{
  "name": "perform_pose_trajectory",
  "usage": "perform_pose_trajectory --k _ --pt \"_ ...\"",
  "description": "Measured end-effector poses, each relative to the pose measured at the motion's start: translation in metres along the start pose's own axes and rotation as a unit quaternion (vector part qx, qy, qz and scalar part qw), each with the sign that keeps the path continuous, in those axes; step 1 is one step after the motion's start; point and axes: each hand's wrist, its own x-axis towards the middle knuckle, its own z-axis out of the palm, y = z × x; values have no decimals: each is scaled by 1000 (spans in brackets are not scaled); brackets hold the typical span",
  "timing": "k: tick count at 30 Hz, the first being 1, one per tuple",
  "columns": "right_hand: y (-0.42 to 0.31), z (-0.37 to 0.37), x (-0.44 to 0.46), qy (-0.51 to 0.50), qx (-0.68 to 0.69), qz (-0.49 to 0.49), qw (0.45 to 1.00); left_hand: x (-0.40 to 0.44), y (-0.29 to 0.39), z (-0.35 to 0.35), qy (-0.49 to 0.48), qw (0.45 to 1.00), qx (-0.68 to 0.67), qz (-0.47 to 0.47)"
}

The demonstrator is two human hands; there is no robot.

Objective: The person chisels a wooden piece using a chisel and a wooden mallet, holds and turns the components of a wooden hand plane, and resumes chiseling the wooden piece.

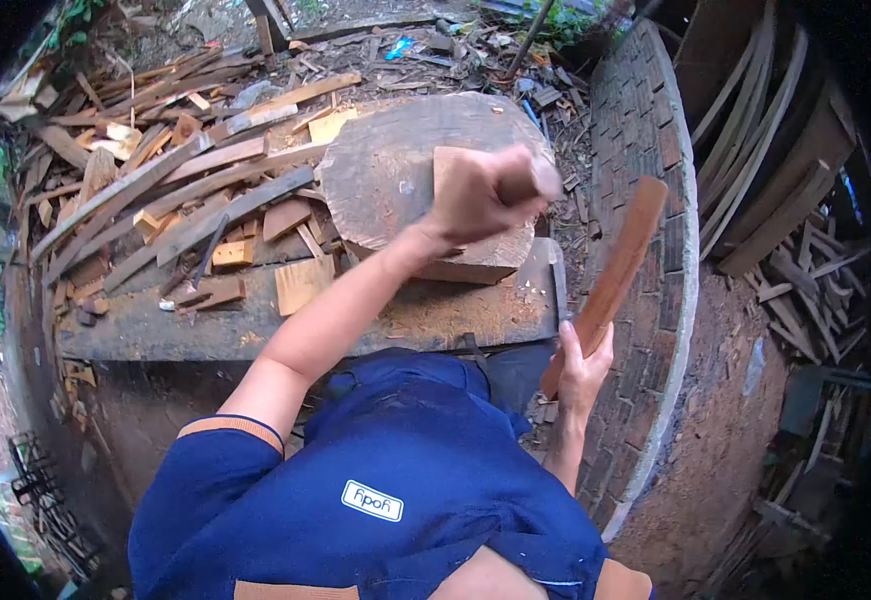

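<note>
My left hand (475, 200) is raised above a wide round chopping stump (380, 165), its fingers closed in a fist. A blunt, brownish wooden end (535, 178) sticks out of that fist, blurred, like a round handle; the rest is hidden. Behind the fist, a pale flat piece of wood (447, 170) shows over the stump top. My right hand (582, 365) grips the lower part of a long, slightly curved brown wooden piece (627, 245), thumb along its face. This piece stands tilted up to the right, apart from the stump.
Scrap wood strips (205, 180) lie heaped on the left. Under the stump runs a worn plank bench (185, 335), with a small wood block (233, 254) on it. A low brick wall (645, 130) curves along the right. Beyond it lean long boards (755, 120) and more scraps (815, 280).
</note>
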Motion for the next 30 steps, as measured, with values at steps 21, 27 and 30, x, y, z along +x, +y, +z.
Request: perform_pose_trajectory --k 21,27,30 --pt "-6 -13 -5 -1 -24 -52 998 -38 -1 49 -41 985 87 145" --pt "-114 -30 -22 -366 547 -112 744 -36 -2 50 -15 986 78 147" --pt "-172 -42 -30 -533 600 -96 589 -34 -4 53 -11 986 71 147"
